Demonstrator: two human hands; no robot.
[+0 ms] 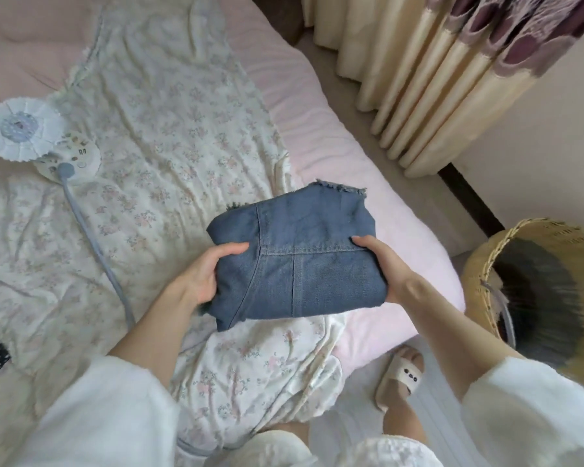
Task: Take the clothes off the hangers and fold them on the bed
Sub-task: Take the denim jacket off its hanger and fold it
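Observation:
A folded blue denim garment [304, 251] with a frayed hem is held just above the bed [334, 136], near its right edge. My left hand [204, 276] grips its left side, thumb on top and fingers underneath. On the opposite side my right hand [381, 264] grips it the same way. Beneath it lies a floral cream sheet [169, 136] over the pink bed cover. No hanger is in view.
A small white fan [21, 129] on a round base with a blue cord [95, 251] lies on the bed at the left. A woven basket [536, 284] stands on the floor at the right, beside cream curtains [435, 79]. My slippered foot [402, 372] is below.

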